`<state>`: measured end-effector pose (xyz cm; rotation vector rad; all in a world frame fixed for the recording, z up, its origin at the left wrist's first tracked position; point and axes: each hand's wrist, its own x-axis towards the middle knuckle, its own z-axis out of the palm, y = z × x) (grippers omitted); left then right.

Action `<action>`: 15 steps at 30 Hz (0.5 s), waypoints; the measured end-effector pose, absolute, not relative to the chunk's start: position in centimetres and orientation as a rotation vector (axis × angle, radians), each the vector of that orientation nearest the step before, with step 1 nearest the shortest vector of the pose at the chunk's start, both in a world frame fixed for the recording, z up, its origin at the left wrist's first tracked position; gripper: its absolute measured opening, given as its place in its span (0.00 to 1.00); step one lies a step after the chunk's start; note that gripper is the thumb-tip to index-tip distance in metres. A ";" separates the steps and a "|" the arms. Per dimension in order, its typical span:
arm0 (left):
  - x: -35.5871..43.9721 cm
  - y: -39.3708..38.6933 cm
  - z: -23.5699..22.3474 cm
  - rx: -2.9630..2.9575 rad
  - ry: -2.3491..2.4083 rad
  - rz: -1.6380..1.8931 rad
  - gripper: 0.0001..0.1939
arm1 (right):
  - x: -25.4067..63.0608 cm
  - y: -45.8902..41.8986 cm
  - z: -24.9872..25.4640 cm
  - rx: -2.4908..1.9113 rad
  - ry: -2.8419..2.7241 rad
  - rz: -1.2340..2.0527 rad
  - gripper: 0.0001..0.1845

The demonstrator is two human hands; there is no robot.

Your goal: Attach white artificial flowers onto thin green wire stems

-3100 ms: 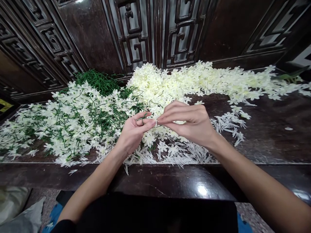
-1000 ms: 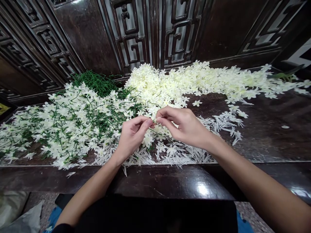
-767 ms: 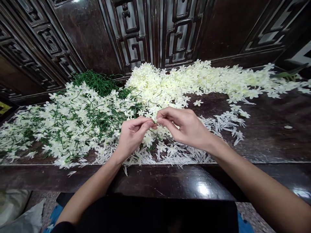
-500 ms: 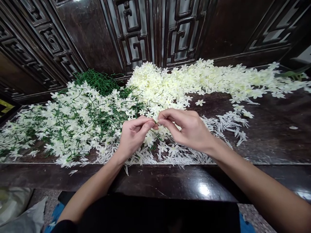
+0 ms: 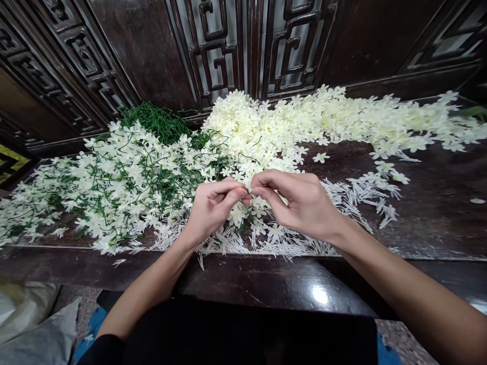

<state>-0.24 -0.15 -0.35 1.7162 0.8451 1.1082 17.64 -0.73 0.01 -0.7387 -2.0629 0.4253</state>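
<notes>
My left hand (image 5: pixel 216 205) is closed in a pinch, thumb against forefinger, at what looks like a thin green stem, mostly hidden by the fingers. Meeting it tip to tip, my right hand (image 5: pixel 297 203) is pinched too; what it holds is too small to make out. Both hands hover over a heap of loose cream artificial flowers (image 5: pixel 262 137). To the left lies a pile of white flowers on green stems (image 5: pixel 125 182). Thin white sprigs (image 5: pixel 304 246) are scattered below and beside my hands.
The dark wooden bench (image 5: pixel 437 208) has a carved lattice back (image 5: pixel 216 56). A tangle of green stems (image 5: pixel 160 121) sits against that back. One loose flower (image 5: pixel 321 157) lies apart, and a small white disc (image 5: pixel 477 201) is at right. Pale sacks (image 5: pixel 41 324) stand on the floor.
The view has shifted slightly. My hands stay pinched together in the same spot, fingertips slightly closer; the thin pale strand seen at the right fingers no longer shows clearly.
</notes>
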 end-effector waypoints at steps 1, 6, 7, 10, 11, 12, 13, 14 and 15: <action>-0.3 -0.1 -0.4 1.726 0.844 1.105 0.08 | 17.6 -0.7 0.0 -0.730 -2.058 0.433 0.08; -0.4 -0.1 -0.4 1.797 0.857 1.108 0.09 | 17.5 -0.8 -0.1 -0.736 -2.056 0.430 0.08; -0.5 -0.1 -0.4 1.815 0.857 1.114 0.09 | 17.4 -0.8 -0.1 -0.738 -2.060 0.416 0.08; -0.4 -0.2 -0.5 1.866 0.876 1.140 0.09 | 17.4 -0.9 -0.3 -0.755 -2.085 0.361 0.10; -0.4 -0.1 -0.6 1.887 0.894 1.147 0.09 | 17.4 -0.9 -0.3 -0.766 -2.096 0.343 0.10; -0.3 -0.1 -0.6 1.910 0.919 1.151 0.09 | 17.5 -0.9 -0.3 -0.778 -2.107 0.333 0.10; -0.2 -0.1 -0.6 1.929 0.948 1.147 0.09 | 17.5 -0.8 -0.3 -0.792 -2.113 0.339 0.10; -0.2 -0.1 -0.6 1.941 0.975 1.137 0.09 | 17.6 -0.7 -0.2 -0.810 -2.110 0.361 0.09; -0.1 -0.1 -0.6 1.940 1.003 1.122 0.09 | 17.6 -0.5 -0.1 -0.830 -2.098 0.400 0.07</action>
